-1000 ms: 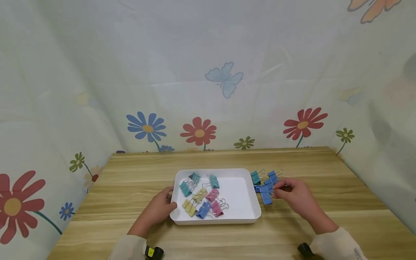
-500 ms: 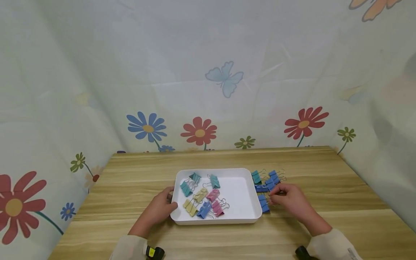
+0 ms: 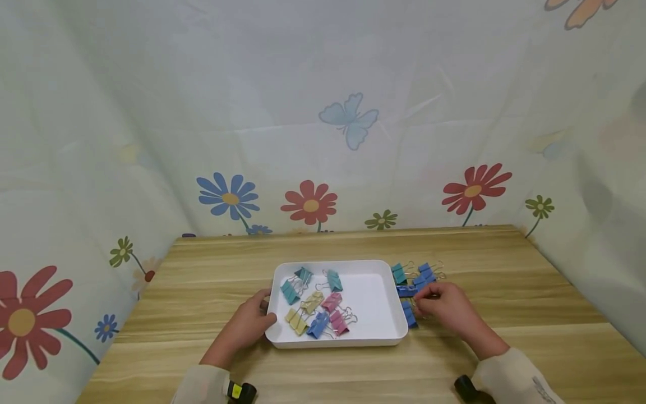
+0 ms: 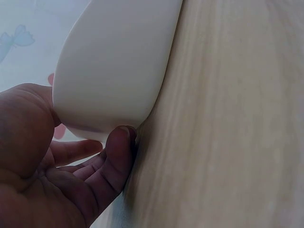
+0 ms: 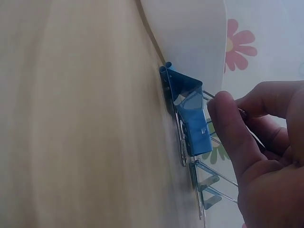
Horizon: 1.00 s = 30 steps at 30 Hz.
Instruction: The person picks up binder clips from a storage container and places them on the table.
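Just right of the white tray (image 3: 383, 336), the right hand (image 3: 446, 310) pinches the wire handle of a blue binder clip (image 5: 192, 118) lying on the wooden surface (image 3: 504, 269), long axis along the tray wall; the left hand (image 3: 247, 324) cups the tray's near-left corner

- Wooden table (image 3: 353, 247): I log it bare along the far edge.
- Flower-and-butterfly curtain (image 3: 348, 120): I see it hanging behind and at both sides.

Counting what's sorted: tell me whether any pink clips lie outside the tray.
No, both pink clips lie inside the white tray; only blue and teal clips sit outside.
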Each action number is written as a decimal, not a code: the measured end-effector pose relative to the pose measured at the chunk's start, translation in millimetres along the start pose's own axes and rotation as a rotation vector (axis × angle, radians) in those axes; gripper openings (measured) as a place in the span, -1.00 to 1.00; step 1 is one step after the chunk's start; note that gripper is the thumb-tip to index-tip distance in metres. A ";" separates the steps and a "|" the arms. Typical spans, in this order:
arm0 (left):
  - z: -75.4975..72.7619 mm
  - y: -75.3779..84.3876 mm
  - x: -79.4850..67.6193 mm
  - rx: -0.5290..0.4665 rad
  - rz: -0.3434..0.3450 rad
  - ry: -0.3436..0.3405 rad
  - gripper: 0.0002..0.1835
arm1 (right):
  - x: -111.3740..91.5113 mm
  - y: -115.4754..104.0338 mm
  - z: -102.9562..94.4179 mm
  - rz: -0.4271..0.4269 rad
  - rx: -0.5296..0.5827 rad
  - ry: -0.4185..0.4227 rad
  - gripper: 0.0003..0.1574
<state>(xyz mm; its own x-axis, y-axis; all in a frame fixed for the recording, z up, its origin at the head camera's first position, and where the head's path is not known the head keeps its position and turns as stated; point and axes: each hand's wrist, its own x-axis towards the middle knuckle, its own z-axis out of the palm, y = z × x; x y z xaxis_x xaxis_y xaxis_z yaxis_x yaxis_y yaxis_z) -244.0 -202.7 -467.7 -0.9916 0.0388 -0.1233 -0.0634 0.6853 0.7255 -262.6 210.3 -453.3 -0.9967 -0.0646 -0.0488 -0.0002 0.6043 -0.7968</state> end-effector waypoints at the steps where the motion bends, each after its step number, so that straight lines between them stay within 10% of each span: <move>1: 0.0 -0.2 0.2 -0.001 -0.001 0.001 -0.33 | 0.9 0.1 0.2 -0.004 -0.005 0.000 -0.86; 22: 0.6 -1.3 1.3 0.007 0.003 0.001 -0.34 | 1.4 -1.0 -2.3 -0.046 0.021 -0.042 -0.82; 30: 0.1 -1.7 1.5 0.005 -0.004 0.004 -0.33 | -7.2 -7.2 -12.1 -0.195 -0.165 0.066 -0.79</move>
<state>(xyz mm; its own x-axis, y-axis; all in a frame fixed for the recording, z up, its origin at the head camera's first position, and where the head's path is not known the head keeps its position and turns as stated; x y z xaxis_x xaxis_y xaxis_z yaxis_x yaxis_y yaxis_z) -245.4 -203.8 -469.2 -0.9918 0.0335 -0.1237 -0.0667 0.6892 0.7215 -256.3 216.1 -439.9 -0.9797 -0.1438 0.1396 -0.2004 0.7072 -0.6781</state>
